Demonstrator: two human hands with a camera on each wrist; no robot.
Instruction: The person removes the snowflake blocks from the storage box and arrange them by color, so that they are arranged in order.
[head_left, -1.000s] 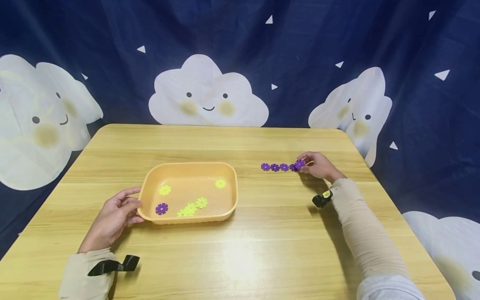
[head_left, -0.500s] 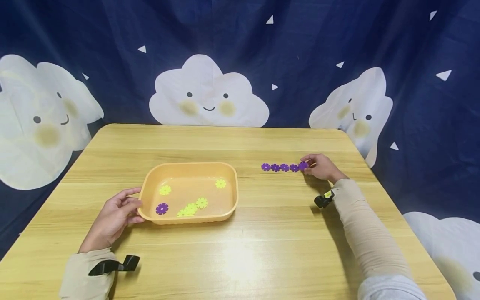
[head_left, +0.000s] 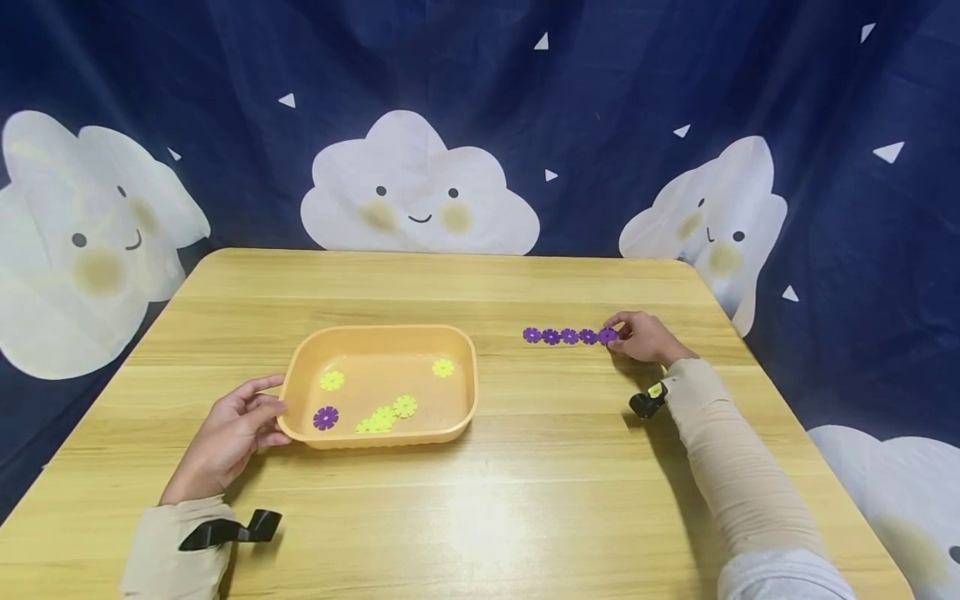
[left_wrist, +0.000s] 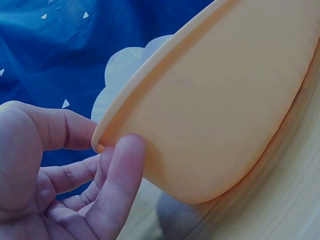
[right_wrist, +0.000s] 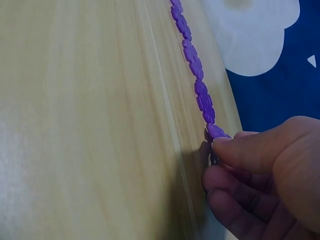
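Observation:
At the left end of the orange plastic tray (head_left: 390, 375), my left hand (head_left: 225, 433) pinches the rim between thumb and fingers. In the left wrist view the tray's outer wall (left_wrist: 200, 110) rises beside the fingertips. To the right of the tray, several purple flower-shaped discs (head_left: 551, 337) lie in a straight row on the table. My right hand (head_left: 643, 337) pinches the purple flower disc (head_left: 607, 335) at the row's right end. Seen from the right wrist, that disc (right_wrist: 217, 131) is partly hidden by the thumb, its edge meeting the neighbouring disc.
Inside the tray are one purple flower disc (head_left: 326, 417) and several yellow ones (head_left: 405, 406), some overlapping near the front wall. The wooden table (head_left: 480, 500) reaches back to a dark blue curtain (head_left: 585, 100) with white clouds.
My right hand has moved slightly right and lowered the purple disc from over the row's end to its right end, in line with the others. The left hand keeps its grip on the tray.

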